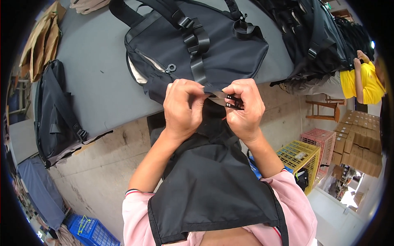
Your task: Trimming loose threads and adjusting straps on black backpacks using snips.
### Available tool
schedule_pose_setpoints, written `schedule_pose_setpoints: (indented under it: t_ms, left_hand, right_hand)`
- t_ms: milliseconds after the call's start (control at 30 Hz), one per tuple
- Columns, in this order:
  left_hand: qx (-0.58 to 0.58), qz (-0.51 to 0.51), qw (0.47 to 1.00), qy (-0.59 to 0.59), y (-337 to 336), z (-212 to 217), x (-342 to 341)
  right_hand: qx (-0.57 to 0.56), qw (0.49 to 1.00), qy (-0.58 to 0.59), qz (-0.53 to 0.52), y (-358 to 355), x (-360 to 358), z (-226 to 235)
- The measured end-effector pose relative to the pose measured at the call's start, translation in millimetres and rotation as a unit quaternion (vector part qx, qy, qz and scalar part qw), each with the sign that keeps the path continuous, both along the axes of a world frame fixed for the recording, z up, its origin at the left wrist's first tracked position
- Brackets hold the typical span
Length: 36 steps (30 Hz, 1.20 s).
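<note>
A black backpack (205,45) lies on the grey table (98,69), its straps and buckles facing up. My left hand (183,107) pinches a black webbing strap end at the bag's near edge. My right hand (245,108) is closed around a small black tool with metal rivets (233,102), held against the same strap. Both hands meet just below the bag's lower corner. A black apron covers my chest beneath them.
Another black bag (55,115) hangs off the table's left edge. More black bags (316,37) are piled at the back right. A person in a yellow shirt (365,82) sits at right. Yellow (299,158) and pink (320,141) crates, cardboard boxes (361,139), a blue crate (92,231) stand on the floor.
</note>
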<state>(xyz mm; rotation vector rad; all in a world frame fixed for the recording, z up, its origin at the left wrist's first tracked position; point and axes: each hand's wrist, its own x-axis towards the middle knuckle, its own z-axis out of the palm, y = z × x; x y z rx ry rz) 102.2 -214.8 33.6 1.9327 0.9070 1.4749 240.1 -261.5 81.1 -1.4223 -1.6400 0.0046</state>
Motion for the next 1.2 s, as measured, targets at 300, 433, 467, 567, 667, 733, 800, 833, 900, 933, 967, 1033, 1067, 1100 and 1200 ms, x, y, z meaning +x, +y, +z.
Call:
schedule_pose_setpoints:
  t_ms: [300,433,467,567,667,733,800,833,900,933,967,1033,1067,1100,1200]
  left_hand:
    - [-0.122,-0.039,0.991,-0.032,-13,-5,-7]
    - [-0.041,-0.034,0.998,0.018,-15,-11,-6]
    - [-0.011,-0.023,0.999,0.033,-17,-17,-4]
    - [0.056,-0.005,0.998,0.04,-21,-33,0]
    - [0.085,0.013,0.995,0.045,-22,-36,2]
    - [0.108,0.025,0.993,0.049,-22,-38,4]
    - [0.112,0.024,0.992,0.05,-23,-40,5]
    - [0.119,0.025,0.991,0.052,-24,-40,6]
    - [0.116,0.026,0.992,0.052,-25,-41,7]
    - [0.114,0.027,0.992,0.053,-26,-41,7]
    - [0.112,0.029,0.992,0.054,-26,-41,7]
    - [0.117,0.029,0.991,0.057,-26,-40,8]
    - [0.115,0.028,0.991,0.057,-26,-40,8]
    - [0.117,0.031,0.991,0.06,-26,-40,7]
    - [0.116,0.032,0.991,0.063,-25,-40,7]
  right_hand:
    - [0.009,1.0,-0.017,-0.002,-2,-1,-15]
    - [-0.062,0.997,0.037,-0.012,-14,-1,-18]
    - [-0.066,0.997,0.037,-0.015,-17,2,-17]
    - [-0.224,0.971,0.081,0.017,-25,12,-2]
    - [-0.265,0.961,0.071,0.032,-28,29,15]
    - [-0.302,0.952,0.033,0.023,-28,36,26]
    - [-0.31,0.95,-0.001,0.034,-23,41,29]
    - [-0.318,0.947,-0.028,0.048,-19,42,30]
    - [-0.327,0.941,-0.055,0.065,-13,42,32]
    - [-0.335,0.935,-0.085,0.079,-10,42,33]
    - [-0.343,0.928,-0.114,0.094,-7,41,34]
    - [-0.344,0.924,-0.126,0.106,-3,39,34]
    - [-0.344,0.921,-0.138,0.117,-1,39,35]
    - [-0.345,0.921,-0.138,0.118,1,38,35]
    - [-0.344,0.912,-0.183,0.129,3,37,38]
